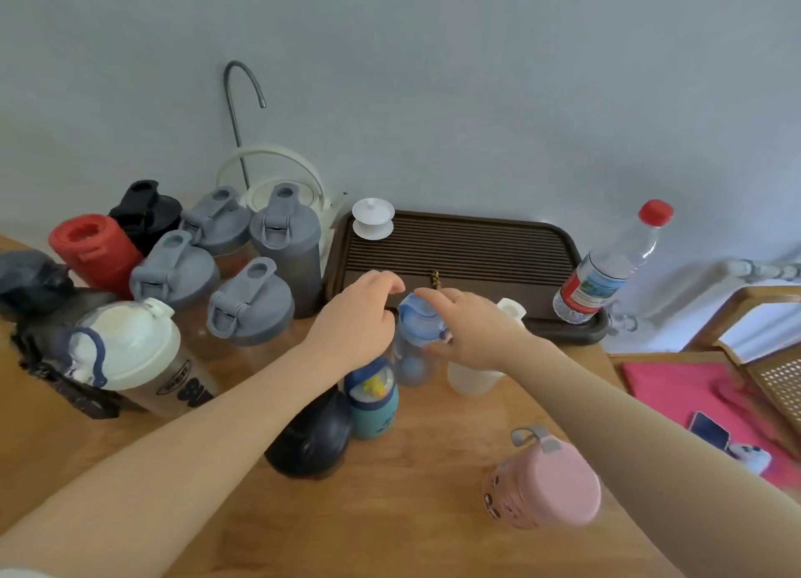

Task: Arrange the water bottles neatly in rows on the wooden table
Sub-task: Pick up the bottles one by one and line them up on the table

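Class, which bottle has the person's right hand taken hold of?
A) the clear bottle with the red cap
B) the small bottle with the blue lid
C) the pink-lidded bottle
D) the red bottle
B: the right hand curls round the small bottle with the blue lid at mid-table.

A plain pale grey-blue wall (477, 79) fills the far half of the scene, evenly lit by soft daylight with no hard shadows. In front of it stands a wooden table (411, 512) with a warm light-brown top, running from the near edge to the wall. At the far right, low against the wall, a white radiator (754, 270) with a pipe fitting below it shows partly. Near it on the right is a wooden chair (763, 361) with a woven cane panel and a pink cushion (676, 391) on the seat. A phone (711, 431) and a small white object lie on the cushion
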The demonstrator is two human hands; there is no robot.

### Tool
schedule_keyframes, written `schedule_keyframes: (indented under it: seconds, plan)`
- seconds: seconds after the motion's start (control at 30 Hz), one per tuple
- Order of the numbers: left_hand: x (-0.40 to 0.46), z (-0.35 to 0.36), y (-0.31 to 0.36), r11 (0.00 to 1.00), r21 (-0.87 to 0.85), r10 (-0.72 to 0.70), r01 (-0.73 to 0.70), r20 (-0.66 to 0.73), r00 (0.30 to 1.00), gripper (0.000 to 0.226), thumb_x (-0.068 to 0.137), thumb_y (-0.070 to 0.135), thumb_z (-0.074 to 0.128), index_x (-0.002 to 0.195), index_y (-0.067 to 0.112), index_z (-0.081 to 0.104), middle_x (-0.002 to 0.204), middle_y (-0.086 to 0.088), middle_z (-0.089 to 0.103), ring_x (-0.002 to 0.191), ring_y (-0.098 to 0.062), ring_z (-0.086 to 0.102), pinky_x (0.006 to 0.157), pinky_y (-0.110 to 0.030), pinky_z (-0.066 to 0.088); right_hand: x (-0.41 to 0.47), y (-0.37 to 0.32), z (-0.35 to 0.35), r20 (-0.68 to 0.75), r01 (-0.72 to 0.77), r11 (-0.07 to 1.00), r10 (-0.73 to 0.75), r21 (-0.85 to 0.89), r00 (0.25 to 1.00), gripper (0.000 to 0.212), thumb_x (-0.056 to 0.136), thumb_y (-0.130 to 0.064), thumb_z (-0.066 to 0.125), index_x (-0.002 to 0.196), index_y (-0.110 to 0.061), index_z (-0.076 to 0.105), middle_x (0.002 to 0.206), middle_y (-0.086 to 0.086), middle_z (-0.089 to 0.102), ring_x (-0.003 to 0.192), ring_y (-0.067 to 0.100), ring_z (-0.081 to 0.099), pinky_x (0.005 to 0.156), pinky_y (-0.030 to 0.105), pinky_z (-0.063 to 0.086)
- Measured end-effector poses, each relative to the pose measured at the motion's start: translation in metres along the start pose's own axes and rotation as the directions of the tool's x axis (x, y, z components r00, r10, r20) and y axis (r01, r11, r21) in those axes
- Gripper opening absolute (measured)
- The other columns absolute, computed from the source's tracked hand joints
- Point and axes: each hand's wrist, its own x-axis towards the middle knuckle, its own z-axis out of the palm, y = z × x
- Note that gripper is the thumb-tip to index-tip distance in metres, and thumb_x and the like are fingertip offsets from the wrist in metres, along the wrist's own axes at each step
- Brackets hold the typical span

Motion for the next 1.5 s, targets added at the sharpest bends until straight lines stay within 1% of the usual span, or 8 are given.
schedule_keyframes:
  seconds: [0.27,0.47,0.6,0.7,0.83,1.03,1.33,1.5]
  plan:
    - [0.028,-0.011,0.009,0.985,-0.078,0.149,-0.156,-0.09,0.985,0.037,0.086,-0.005,0.035,0.114,0.01,0.054,0.118,-0.005,0.056,0.095,-0.009,0.049,0.081,-0.019,0.035,0.004,-0.017,0.005,-0.005,0.08,0.993,-0.081,-0.083,0.997,0.068,0.082,-0.039,0.062,0.137,-0.017,0.029,0.116,0.013,0.048,0.106,0.03,0.049,0.083,0.037,0.043]
    - [0.059,0.031,0.025,0.977,-0.05,0.212,-0.208,0.334,0.918,0.043,0.091,0.012,0.045,0.133,0.019,0.039,0.135,-0.005,0.041,0.116,-0.017,0.046,0.095,-0.026,0.037,-0.068,0.005,-0.003,-0.025,0.002,0.998,0.0,0.056,1.0,0.07,0.075,-0.048,0.063,0.134,-0.029,0.031,0.106,-0.002,0.05,0.091,0.019,0.052,0.072,0.032,0.049]
    - [0.08,0.06,0.043,0.945,0.088,0.22,-0.316,0.546,0.809,0.098,0.074,0.031,0.072,0.144,0.033,0.005,0.155,-0.002,0.005,0.137,-0.024,0.025,0.106,-0.037,0.034,-0.095,0.029,-0.008,-0.065,-0.115,0.99,0.121,0.085,0.991,0.068,0.071,-0.049,0.064,0.131,-0.035,0.034,0.108,-0.007,0.053,0.084,0.013,0.048,0.066,0.026,0.041]
    - [0.092,0.075,0.05,0.891,0.195,0.206,-0.41,0.631,0.747,0.111,0.064,0.038,0.079,0.142,0.042,0.0,0.156,0.001,-0.005,0.138,-0.026,0.024,0.105,-0.039,0.035,-0.106,0.04,-0.005,-0.07,-0.169,0.979,0.178,0.116,0.981,0.069,0.072,-0.049,0.064,0.132,-0.035,0.034,0.114,-0.008,0.053,0.084,0.011,0.045,0.068,0.025,0.039]
    - [0.09,0.084,0.051,0.869,0.215,0.247,-0.445,0.592,0.767,0.1,0.059,0.04,0.079,0.136,0.04,0.014,0.137,-0.003,0.025,0.115,-0.026,0.042,0.088,-0.043,0.047,-0.109,0.049,0.002,-0.087,-0.223,0.961,0.24,0.164,0.967,0.07,0.071,-0.049,0.066,0.131,-0.034,0.034,0.114,-0.006,0.055,0.092,0.017,0.054,0.07,0.028,0.044]
    - [0.069,0.038,0.019,0.922,0.215,0.201,-0.322,0.446,0.872,0.065,0.067,0.033,0.071,0.121,0.027,0.035,0.111,0.0,0.037,0.093,-0.022,0.049,0.077,-0.041,0.048,-0.092,0.041,0.001,-0.06,-0.165,0.974,0.176,0.153,0.983,0.07,0.069,-0.049,0.065,0.129,-0.035,0.033,0.115,-0.008,0.053,0.097,0.016,0.054,0.073,0.03,0.049]
    - [0.036,-0.013,0.005,0.825,0.461,0.186,-0.326,0.323,0.928,0.068,0.071,0.045,0.064,0.129,0.027,0.033,0.109,0.0,0.038,0.086,-0.016,0.043,0.067,-0.03,0.037,-0.053,0.021,-0.002,-0.017,-0.084,0.995,0.085,0.058,0.996,0.067,0.071,-0.048,0.066,0.128,-0.034,0.033,0.111,-0.007,0.051,0.089,0.014,0.052,0.067,0.025,0.042]
    - [0.032,-0.055,-0.013,0.787,0.574,0.027,-0.225,0.333,0.943,0.068,0.072,0.043,0.064,0.13,0.028,0.031,0.117,-0.001,0.04,0.085,-0.018,0.047,0.072,-0.036,0.047,-0.03,0.006,0.0,-0.11,-0.059,0.998,0.059,0.006,0.992,0.066,0.072,-0.045,0.067,0.127,-0.03,0.032,0.118,-0.004,0.05,0.103,0.018,0.053,0.071,0.028,0.044]
